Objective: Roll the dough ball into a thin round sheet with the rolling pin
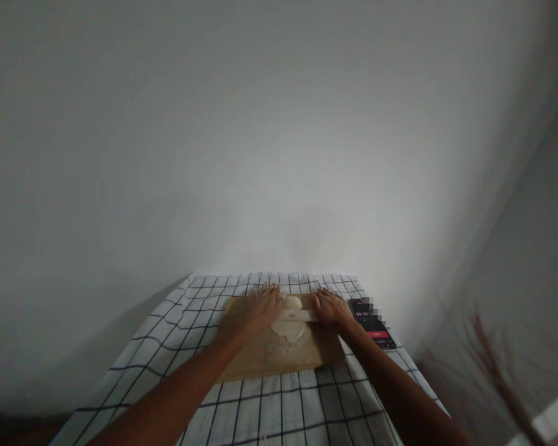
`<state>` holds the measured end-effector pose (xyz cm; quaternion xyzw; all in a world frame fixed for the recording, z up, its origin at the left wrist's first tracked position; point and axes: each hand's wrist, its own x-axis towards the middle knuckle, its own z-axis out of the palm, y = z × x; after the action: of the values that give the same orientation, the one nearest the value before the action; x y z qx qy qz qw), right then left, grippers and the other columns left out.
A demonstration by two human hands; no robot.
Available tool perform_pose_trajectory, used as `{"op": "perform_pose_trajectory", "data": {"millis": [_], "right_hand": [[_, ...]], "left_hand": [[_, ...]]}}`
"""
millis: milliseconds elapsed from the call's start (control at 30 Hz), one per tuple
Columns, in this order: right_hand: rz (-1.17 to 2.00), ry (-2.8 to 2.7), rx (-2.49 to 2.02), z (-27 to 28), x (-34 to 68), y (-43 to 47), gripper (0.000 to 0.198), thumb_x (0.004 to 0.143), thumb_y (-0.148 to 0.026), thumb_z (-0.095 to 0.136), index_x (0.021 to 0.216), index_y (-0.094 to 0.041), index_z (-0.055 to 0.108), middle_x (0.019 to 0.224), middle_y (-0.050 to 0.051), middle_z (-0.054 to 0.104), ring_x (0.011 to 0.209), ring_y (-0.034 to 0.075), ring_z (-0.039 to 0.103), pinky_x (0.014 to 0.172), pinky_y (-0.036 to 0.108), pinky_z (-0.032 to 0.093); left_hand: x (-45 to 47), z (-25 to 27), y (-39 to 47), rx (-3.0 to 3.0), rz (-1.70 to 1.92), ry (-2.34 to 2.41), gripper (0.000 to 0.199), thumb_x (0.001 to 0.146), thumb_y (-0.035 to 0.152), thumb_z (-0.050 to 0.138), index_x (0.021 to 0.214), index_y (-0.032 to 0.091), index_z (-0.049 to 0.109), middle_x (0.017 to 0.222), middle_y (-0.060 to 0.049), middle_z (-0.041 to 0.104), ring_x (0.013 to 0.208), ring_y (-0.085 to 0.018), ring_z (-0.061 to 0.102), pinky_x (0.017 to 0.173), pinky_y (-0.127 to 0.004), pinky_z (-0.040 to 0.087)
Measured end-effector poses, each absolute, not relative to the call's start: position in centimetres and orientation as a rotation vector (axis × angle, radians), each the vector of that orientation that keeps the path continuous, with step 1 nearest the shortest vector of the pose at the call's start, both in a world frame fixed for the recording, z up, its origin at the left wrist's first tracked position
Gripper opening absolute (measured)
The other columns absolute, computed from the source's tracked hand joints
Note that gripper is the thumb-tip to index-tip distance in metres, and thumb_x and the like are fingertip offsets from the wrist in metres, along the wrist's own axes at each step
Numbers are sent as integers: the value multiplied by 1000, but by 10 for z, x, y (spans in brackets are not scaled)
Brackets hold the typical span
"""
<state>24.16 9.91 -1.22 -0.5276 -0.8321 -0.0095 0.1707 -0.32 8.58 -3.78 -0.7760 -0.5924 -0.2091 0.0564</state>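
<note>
Pale wall (279,155) behind everything. Worktop under a white cloth with dark grid lines (255,415). Wooden board (242,368) lies on the cloth. Rolling pin (304,316) sits crosswise on the board, over the dough, ends under the hands. Left hand (265,303) laid on the pin's left end, fingers stretched forward, not curled round; right hand (330,306) same on the right end. Phone (371,323) on the cloth beside the right forearm, timer and red button showing, part pixelated. Flattened dough (289,331) mid-board, showing both sides of the pin. Flour smears (279,357) nearer the wearer.
</note>
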Motion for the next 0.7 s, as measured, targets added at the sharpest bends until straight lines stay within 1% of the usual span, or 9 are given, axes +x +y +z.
{"op": "perform_pose_trajectory", "data": {"millis": [67, 133, 233, 300, 400, 467, 600, 700], "right_hand": [[-23, -2402, -1480, -8, 240, 114, 45, 107, -32, 29, 124, -15, 67, 141, 15, 61, 138, 24, 50, 115, 43, 37], [-14, -2434, -1449, -8, 241, 123, 43, 106, -31, 31, 122, -15, 67, 139, 14, 63, 138, 23, 50, 115, 41, 37], [14, -2470, -1426, -12, 244, 121, 39, 105, -28, 33, 124, -17, 66, 138, 11, 64, 140, 22, 47, 116, 40, 35], [13, -2454, -1452, -16, 245, 111, 39, 105, -28, 33, 127, -18, 64, 143, 11, 60, 142, 23, 44, 117, 42, 34], [-39, -2368, -1513, -20, 244, 87, 41, 106, -32, 30, 130, -21, 62, 150, 12, 53, 144, 26, 41, 116, 49, 33], [-75, -2338, -1511, -20, 243, 69, 42, 107, -35, 28, 129, -23, 61, 150, 11, 52, 144, 27, 40, 114, 51, 33], [-129, -2338, -1472, -20, 243, 34, 43, 107, -42, 27, 126, -25, 63, 146, 10, 56, 141, 27, 43, 112, 50, 36], [-161, -2324, -1430, -25, 245, 16, 40, 105, -46, 36, 127, -26, 63, 150, 10, 52, 140, 28, 43, 113, 50, 33]], "left_hand": [[-3, -37, 104, -2338, -639, -1866, 45, 101, 33, 34, 135, 17, 59, 146, -18, 56, 139, -35, 49, 114, -58, 34], [-3, -37, 114, -2348, -640, -1878, 45, 101, 32, 34, 135, 16, 59, 145, -18, 58, 137, -35, 51, 113, -56, 35], [-4, -41, 113, -2366, -651, -1862, 45, 100, 32, 34, 137, 17, 57, 148, -15, 55, 142, -32, 46, 117, -53, 29], [-4, -43, 104, -2361, -670, -1853, 47, 101, 33, 32, 140, 18, 53, 150, -14, 53, 145, -32, 41, 119, -54, 25], [-4, -45, 87, -2348, -724, -1796, 50, 103, 35, 30, 145, 17, 48, 152, -14, 52, 145, -31, 41, 120, -53, 25], [-3, -45, 73, -2337, -752, -1708, 50, 103, 34, 30, 146, 16, 46, 152, -14, 51, 145, -30, 41, 121, -51, 26], [-1, -43, 43, -2313, -738, -1561, 51, 103, 29, 28, 146, 9, 47, 151, -17, 51, 145, -29, 42, 123, -50, 27], [1, -42, 19, -2333, -715, -1499, 51, 102, 26, 29, 145, 6, 46, 151, -20, 50, 145, -31, 41, 122, -53, 30]]}}
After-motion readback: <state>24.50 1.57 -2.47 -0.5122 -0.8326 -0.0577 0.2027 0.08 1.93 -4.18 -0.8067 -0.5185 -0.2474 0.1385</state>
